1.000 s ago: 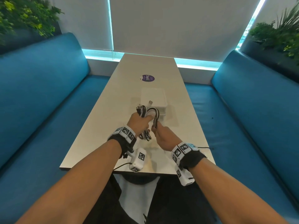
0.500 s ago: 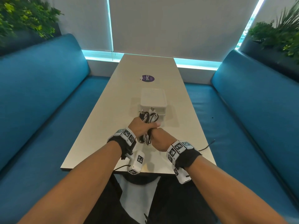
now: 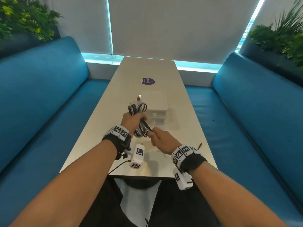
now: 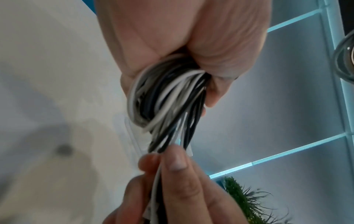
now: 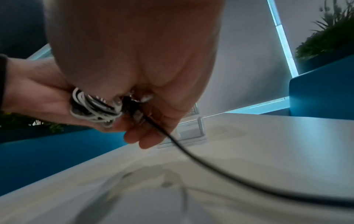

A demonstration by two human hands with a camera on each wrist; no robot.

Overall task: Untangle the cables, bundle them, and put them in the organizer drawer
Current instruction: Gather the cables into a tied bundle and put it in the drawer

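A coiled bundle of black and white cables is held above the table, just in front of the white organizer drawer unit. My left hand grips the middle of the coil, with USB plugs sticking up above it. My right hand pinches the lower loops and strand ends near the bundle's bottom. The right hand's fingers show in the left wrist view with cable strands between them. The organizer's drawers look closed.
The long white table runs away from me between two blue benches. A purple round sticker lies beyond the organizer. Plants stand behind both benches. A thin black wire trails from my right wrist over the table.
The hands were pressed together around the coil half a second ago. Now the right hand has drawn back and down to the bundle's lower end, and the left holds the coil higher.
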